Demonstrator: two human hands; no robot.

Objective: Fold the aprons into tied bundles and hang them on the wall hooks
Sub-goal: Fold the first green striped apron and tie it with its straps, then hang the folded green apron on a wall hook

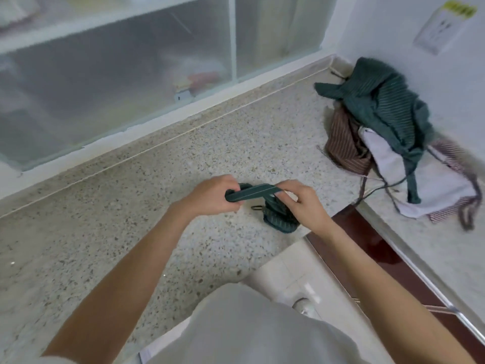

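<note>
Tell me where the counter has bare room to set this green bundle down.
Bare speckled counter lies left of the left hand, and between both hands and the window sill. The far right corner is crowded with the apron pile; the right hand holds the strap.

A speckled grey-and-tan stone bench fills the near and middle ground, turning a corner at the right. Along its far edge runs a white-framed sliding window with frosted glass panes, through which blurred shapes show. The white painted wall at the far right carries a white wall socket with a yellow sticker. Below the bench at the near right sit a dark red glossy cabinet front and pale floor tiles. Light is soft and even.
</note>
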